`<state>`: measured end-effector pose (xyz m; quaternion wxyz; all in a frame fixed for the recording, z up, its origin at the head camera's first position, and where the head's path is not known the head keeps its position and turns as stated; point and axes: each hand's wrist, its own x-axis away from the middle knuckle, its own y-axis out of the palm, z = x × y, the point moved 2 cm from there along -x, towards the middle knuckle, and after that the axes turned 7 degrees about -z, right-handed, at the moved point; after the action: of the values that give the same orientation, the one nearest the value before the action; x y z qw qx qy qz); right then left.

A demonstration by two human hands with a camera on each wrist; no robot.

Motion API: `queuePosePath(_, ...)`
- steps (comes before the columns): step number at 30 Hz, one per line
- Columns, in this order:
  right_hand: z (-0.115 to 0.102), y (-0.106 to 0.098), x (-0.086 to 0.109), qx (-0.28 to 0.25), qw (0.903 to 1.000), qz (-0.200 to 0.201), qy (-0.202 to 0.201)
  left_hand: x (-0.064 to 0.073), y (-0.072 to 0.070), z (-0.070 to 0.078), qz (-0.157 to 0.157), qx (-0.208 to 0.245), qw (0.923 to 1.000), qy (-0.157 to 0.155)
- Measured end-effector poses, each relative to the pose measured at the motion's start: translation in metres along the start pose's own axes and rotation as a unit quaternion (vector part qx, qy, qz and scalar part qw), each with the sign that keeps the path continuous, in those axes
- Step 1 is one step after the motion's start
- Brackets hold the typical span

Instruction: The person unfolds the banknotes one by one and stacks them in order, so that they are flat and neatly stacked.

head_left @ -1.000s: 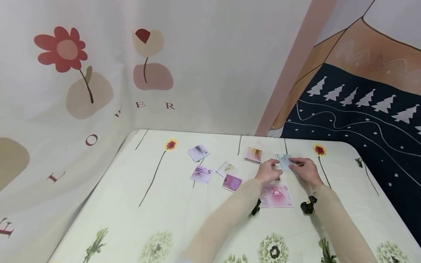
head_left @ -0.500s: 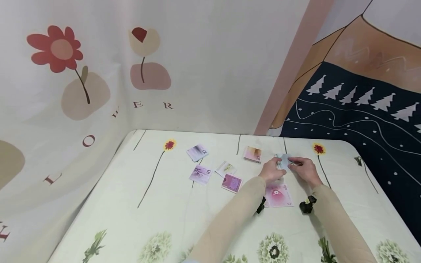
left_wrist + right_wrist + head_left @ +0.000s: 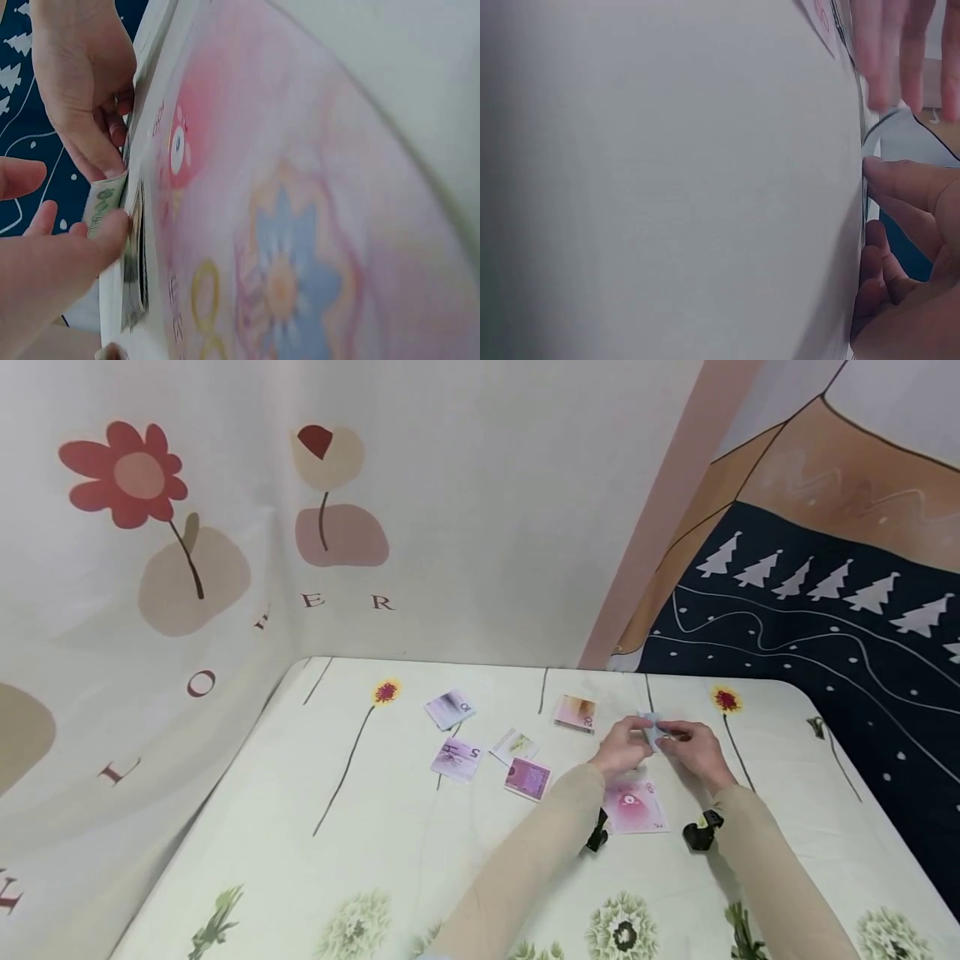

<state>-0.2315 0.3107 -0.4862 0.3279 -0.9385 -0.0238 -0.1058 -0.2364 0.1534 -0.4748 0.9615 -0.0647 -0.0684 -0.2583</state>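
Observation:
Over the right part of the table, my left hand [image 3: 621, 748] and right hand [image 3: 696, 750] meet at a small pale blue-green banknote [image 3: 652, 733]. The right thumb and fingers pinch its right side. My left thumb and fingers hold its left side, and the note stands partly raised and bent in the right wrist view. A large pink banknote [image 3: 635, 807] lies flat just in front of the hands, partly under the left wrist; its flower print fills the left wrist view. Beside the held note there, a folded note [image 3: 135, 266] sits on the table.
Left of the hands lie several folded notes: an orange-pink one [image 3: 576, 713], a magenta one [image 3: 527, 778], a whitish one [image 3: 514, 745], a purple 5 [image 3: 457, 758] and a purple 10 [image 3: 450, 708]. A flower-print cloth covers the table [image 3: 375, 860]; printed curtains [image 3: 480, 527] hang behind.
My left hand has moved slightly right towards the right hand, and the blue-green note between them now looks narrower, its left side folded over. The right hand has stayed nearly in place.

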Motion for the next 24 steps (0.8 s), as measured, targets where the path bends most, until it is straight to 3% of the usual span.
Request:
queuePosePath(3, 0.001, 0.0, 0.001, 0.002, 1.0, 0.001, -0.003, -0.001, 0.005, 0.002, -0.006, 0.013, 0.9998, 0.015)
queuePosePath(6, 0.0, 0.001, 0.003, 0.003, 1.0, 0.0, -0.004, -0.001, 0.007, 0.0, 0.004, -0.003, 0.9998, 0.017)
queuePosePath(13, -0.002, 0.001, 0.012, 0.018, 0.9997, -0.005, -0.018, 0.0, 0.009, -0.006, 0.05, -0.017, 0.9978, -0.039)
queuePosePath(20, -0.003, 0.002, 0.024, 0.024, 0.9976, 0.024, -0.06, 0.002, 0.009, -0.006, 0.111, -0.028, 0.9932, -0.018)
queuePosePath(24, -0.003, 0.002, 0.03, 0.017, 0.9949, 0.04, -0.091, 0.003, 0.007, -0.008, 0.11, -0.025, 0.9935, -0.009)
